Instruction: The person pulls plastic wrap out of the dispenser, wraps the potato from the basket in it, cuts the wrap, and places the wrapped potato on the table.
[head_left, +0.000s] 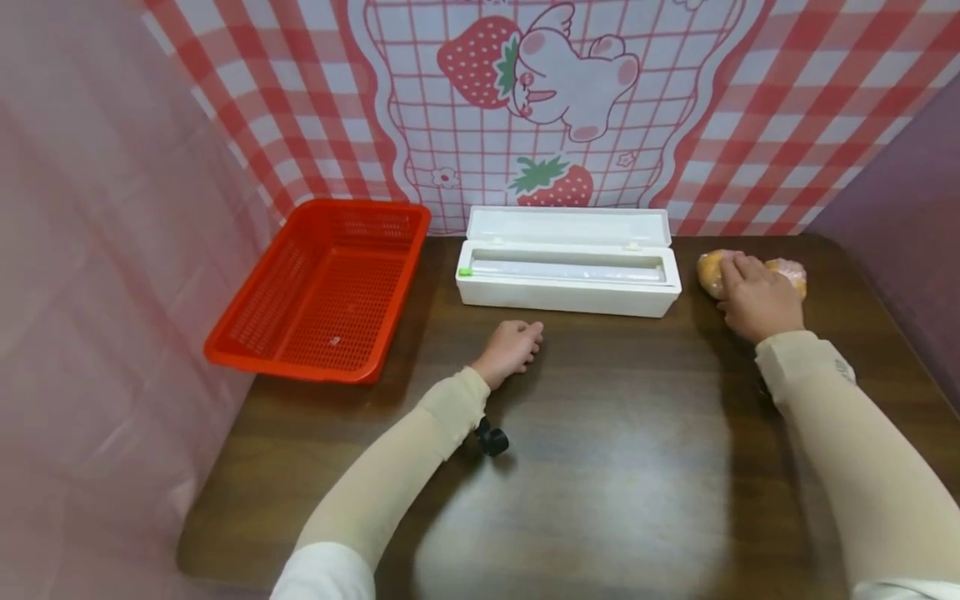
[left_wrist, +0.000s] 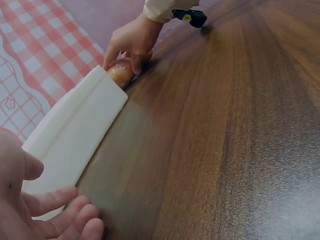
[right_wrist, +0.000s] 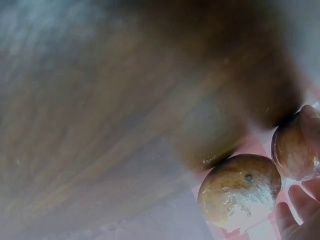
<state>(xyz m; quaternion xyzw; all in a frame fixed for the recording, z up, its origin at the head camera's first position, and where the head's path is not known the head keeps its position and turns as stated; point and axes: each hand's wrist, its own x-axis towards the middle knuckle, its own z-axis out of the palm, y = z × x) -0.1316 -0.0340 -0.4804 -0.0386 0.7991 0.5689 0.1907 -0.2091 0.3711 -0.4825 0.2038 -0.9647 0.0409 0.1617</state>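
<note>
At the back right, my right hand [head_left: 761,300] reaches down over two round golden-brown, bun-like things wrapped in clear film. In the right wrist view, its thumb and fingers close around one wrapped bun [right_wrist: 295,150] at the frame's edge. The other wrapped bun [right_wrist: 240,192] lies beside it, light glinting on its film. Loosely curled and holding nothing, my left hand [head_left: 510,348] is just in front of a white cling-film box [head_left: 562,298]. Its lid [head_left: 570,225] is raised, showing a roll [head_left: 566,271] inside and a small green piece [head_left: 465,272] at the left end.
A red perforated plastic basket [head_left: 375,371] stands at the back left. The brown wooden table [head_left: 600,450] reaches to a checked strawberry-print cloth [head_left: 300,100] behind. Pink fabric [head_left: 90,333] hangs on the left. A black wrist camera [head_left: 492,440] hangs under the left forearm.
</note>
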